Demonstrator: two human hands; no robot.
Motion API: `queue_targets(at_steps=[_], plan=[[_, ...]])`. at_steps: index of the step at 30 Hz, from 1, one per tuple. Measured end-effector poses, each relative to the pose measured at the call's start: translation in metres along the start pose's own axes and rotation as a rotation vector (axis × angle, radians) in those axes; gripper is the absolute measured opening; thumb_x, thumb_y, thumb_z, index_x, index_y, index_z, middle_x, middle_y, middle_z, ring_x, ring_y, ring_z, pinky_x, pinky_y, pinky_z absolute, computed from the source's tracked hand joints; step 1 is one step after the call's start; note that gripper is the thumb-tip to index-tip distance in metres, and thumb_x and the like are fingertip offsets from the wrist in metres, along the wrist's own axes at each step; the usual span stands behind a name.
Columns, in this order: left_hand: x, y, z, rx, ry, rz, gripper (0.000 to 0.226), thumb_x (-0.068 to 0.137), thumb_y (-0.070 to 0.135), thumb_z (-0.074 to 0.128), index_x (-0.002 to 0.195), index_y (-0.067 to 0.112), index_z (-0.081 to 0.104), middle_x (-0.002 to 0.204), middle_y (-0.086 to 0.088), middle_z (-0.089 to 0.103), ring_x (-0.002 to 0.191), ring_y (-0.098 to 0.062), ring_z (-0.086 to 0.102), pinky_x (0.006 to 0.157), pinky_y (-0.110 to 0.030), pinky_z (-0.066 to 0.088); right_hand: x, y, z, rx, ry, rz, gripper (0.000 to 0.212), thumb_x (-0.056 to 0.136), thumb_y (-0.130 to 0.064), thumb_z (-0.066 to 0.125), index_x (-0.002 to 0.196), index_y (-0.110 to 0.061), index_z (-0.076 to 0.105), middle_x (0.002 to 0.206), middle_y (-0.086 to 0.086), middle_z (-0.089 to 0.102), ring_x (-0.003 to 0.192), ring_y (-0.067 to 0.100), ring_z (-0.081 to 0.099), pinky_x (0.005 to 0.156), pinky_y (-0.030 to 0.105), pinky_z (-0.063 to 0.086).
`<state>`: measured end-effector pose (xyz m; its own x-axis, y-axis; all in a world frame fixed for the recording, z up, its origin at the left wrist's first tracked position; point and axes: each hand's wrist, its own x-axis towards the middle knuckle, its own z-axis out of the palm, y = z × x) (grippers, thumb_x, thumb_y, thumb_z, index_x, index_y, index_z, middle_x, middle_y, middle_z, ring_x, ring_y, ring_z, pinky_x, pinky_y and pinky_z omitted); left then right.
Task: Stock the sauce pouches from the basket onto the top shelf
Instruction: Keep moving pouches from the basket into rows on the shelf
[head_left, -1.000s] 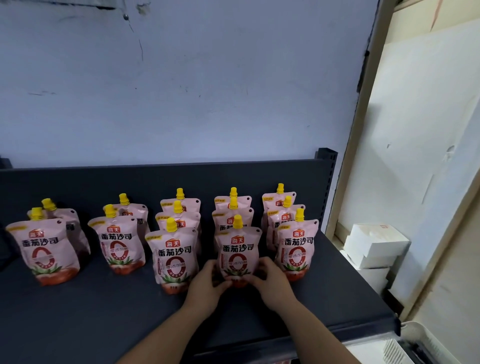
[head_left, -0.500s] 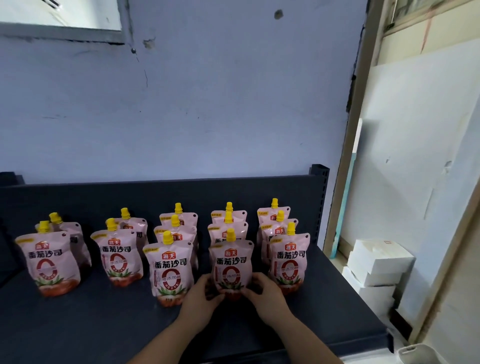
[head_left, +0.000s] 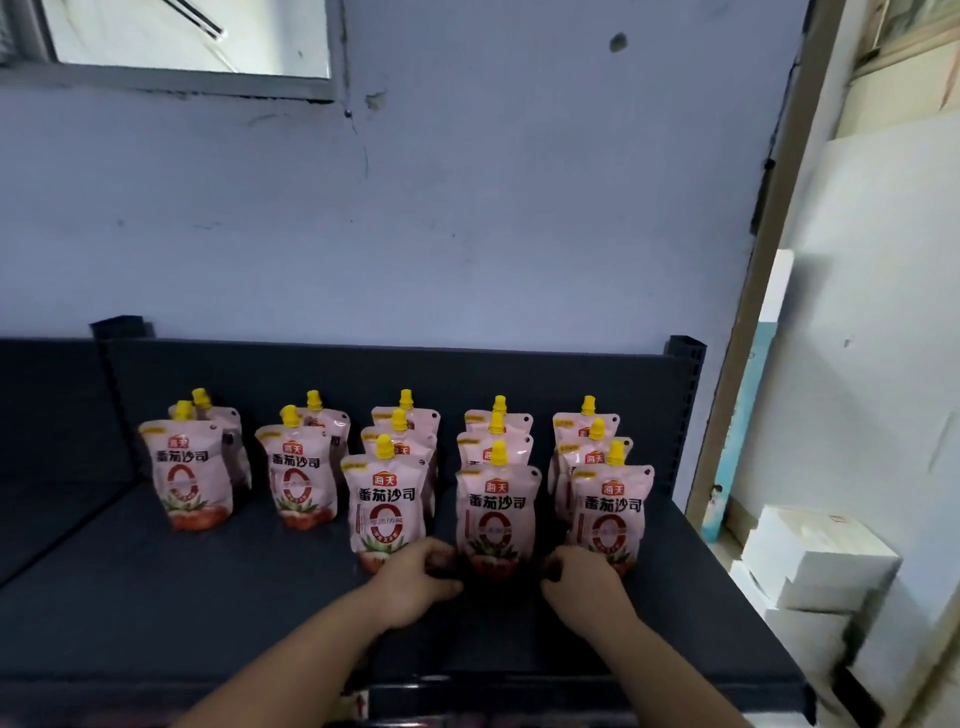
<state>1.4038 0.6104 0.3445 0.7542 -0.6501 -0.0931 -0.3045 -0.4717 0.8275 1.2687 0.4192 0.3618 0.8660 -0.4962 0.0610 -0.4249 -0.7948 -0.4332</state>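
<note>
Pink sauce pouches (head_left: 189, 478) with yellow caps (head_left: 384, 447) stood upright on dark top shelf (head_left: 208, 597) in five files: two deep at left, three deep toward right. Left hand (head_left: 415, 577) and right hand (head_left: 587, 579) flanked base of near pouch (head_left: 497, 512) in fourth file, fingers curled. Could not tell whether they gripped or merely touched it. White boxes (head_left: 815, 556) stacked at right. Blue-grey wall (head_left: 467, 208) behind shelf, window (head_left: 182, 41) upper left.

Pink pouches (head_left: 497, 512), yellow caps (head_left: 498, 453)
</note>
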Motion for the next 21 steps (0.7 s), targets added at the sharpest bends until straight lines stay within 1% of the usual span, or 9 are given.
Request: queue_targets(at_steps=[2,3,6,8,11,13,15,19,21], plan=[[-0.009,0.001,-0.012,0.003,-0.020,-0.007,0.041,0.084,0.019,0.076,0.121,0.017,0.060,0.111,0.006,0.061,0.101,-0.007,0.058,0.075,-0.005,0.044,-0.001,-0.006,-0.006,-0.115,-0.033,-0.029,0.017,0.091,-0.023,0.058,0.104,-0.017,0.066,0.107,0.001,0.068,0.097,0.017,0.064,0.081,0.028,0.053],[-0.015,0.000,-0.020,-0.006,-0.015,-0.009,0.036,0.084,0.019,0.076,0.117,0.016,0.062,0.108,0.005,0.063,0.098,-0.007,0.059,0.072,-0.006,0.044,-0.001,-0.013,-0.009,-0.158,-0.061,-0.048,0.017,0.090,-0.025,0.058,0.104,-0.017,0.064,0.106,0.001,0.068,0.096,0.018,0.064,0.079,0.029,0.052],[-0.040,-0.007,-0.050,-0.078,0.044,-0.015,0.026,0.085,0.014,0.075,0.108,0.013,0.066,0.103,-0.001,0.065,0.089,-0.009,0.061,0.071,-0.012,0.047,0.003,-0.049,-0.014,-0.244,-0.185,-0.119,0.022,0.088,-0.030,0.061,0.105,-0.016,0.063,0.103,0.003,0.065,0.094,0.021,0.063,0.076,0.030,0.050],[-0.060,-0.015,-0.074,-0.091,0.117,-0.029,0.021,0.084,0.015,0.076,0.103,0.014,0.067,0.095,0.001,0.065,0.082,-0.007,0.060,0.069,-0.014,0.048,0.004,-0.081,-0.011,-0.261,-0.246,-0.211,0.025,0.087,-0.033,0.062,0.102,-0.014,0.066,0.102,0.004,0.066,0.094,0.020,0.062,0.076,0.029,0.049],[-0.099,-0.033,-0.120,-0.065,0.262,-0.067,0.024,0.084,0.021,0.076,0.104,0.017,0.065,0.091,0.004,0.065,0.083,-0.008,0.060,0.073,-0.018,0.049,0.005,-0.143,0.003,-0.251,-0.287,-0.361,0.029,0.084,-0.038,0.063,0.102,-0.015,0.067,0.100,0.004,0.066,0.095,0.021,0.062,0.071,0.028,0.045],[-0.123,-0.046,-0.150,-0.027,0.346,-0.096,0.027,0.084,0.023,0.076,0.107,0.017,0.063,0.093,0.003,0.066,0.083,-0.008,0.061,0.072,-0.018,0.048,0.003,-0.185,0.014,-0.243,-0.318,-0.427,0.032,0.084,-0.041,0.062,0.104,-0.016,0.065,0.107,0.005,0.066,0.097,0.022,0.061,0.077,0.031,0.049],[-0.155,-0.062,-0.182,0.030,0.431,-0.138,0.033,0.084,0.028,0.076,0.111,0.016,0.062,0.098,0.001,0.067,0.087,-0.011,0.063,0.073,-0.020,0.049,-0.002,-0.231,0.030,-0.235,-0.340,-0.500,0.036,0.085,-0.044,0.062,0.108,-0.017,0.063,0.110,0.005,0.066,0.098,0.023,0.062,0.084,0.034,0.052],[-0.220,-0.099,-0.239,0.105,0.535,-0.253,0.042,0.085,0.032,0.074,0.120,0.015,0.059,0.113,-0.002,0.066,0.106,-0.018,0.063,0.094,-0.031,0.051,-0.015,-0.317,0.066,-0.198,-0.338,-0.627,0.042,0.085,-0.046,0.063,0.116,-0.019,0.060,0.119,0.003,0.063,0.107,0.023,0.060,0.089,0.035,0.051],[-0.256,-0.123,-0.268,0.096,0.592,-0.302,0.044,0.085,0.032,0.075,0.122,0.015,0.058,0.115,-0.003,0.066,0.105,-0.017,0.064,0.093,-0.030,0.051,-0.025,-0.363,0.088,-0.182,-0.357,-0.675,0.043,0.086,-0.047,0.062,0.118,-0.019,0.058,0.119,0.003,0.063,0.105,0.023,0.060,0.086,0.034,0.051]])
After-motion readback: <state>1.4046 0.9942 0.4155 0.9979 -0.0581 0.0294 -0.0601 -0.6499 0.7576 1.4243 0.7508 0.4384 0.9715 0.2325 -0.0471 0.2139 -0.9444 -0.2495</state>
